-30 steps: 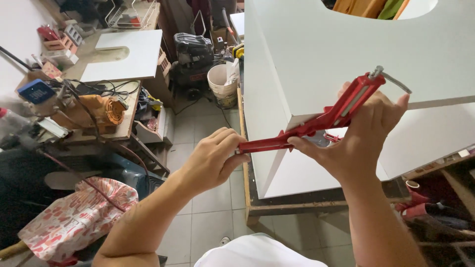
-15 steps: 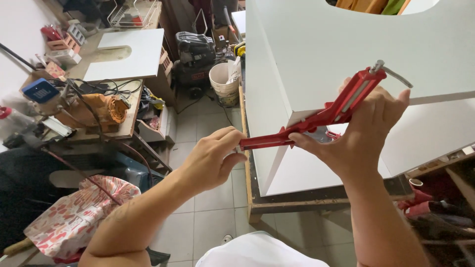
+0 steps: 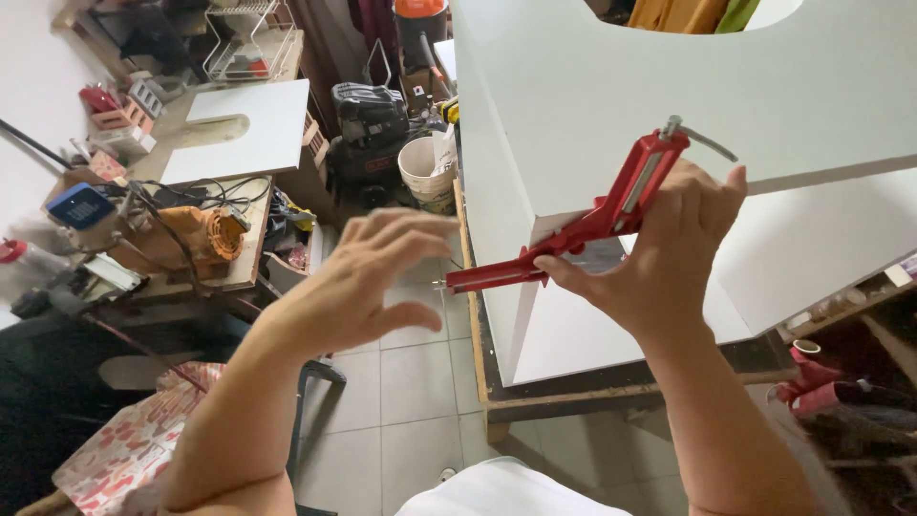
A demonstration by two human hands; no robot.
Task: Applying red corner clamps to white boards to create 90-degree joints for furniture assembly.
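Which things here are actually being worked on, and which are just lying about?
In use: red corner clamp, held by the right hand at the corner of the white panels; left hand open beside it.

Lying about: white bucket, orange power tool, black compressor, blue box.

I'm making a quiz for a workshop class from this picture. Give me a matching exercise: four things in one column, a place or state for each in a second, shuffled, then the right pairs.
Things:
1. right hand
2. left hand
3. white bucket
4. orange power tool

Places or states:
A. on the cluttered bench at left
B. open, fingers spread, off the clamp
C. gripping the red corner clamp on the white panels
D. on the floor beside the black machine

Pairs: 1-C, 2-B, 3-D, 4-A
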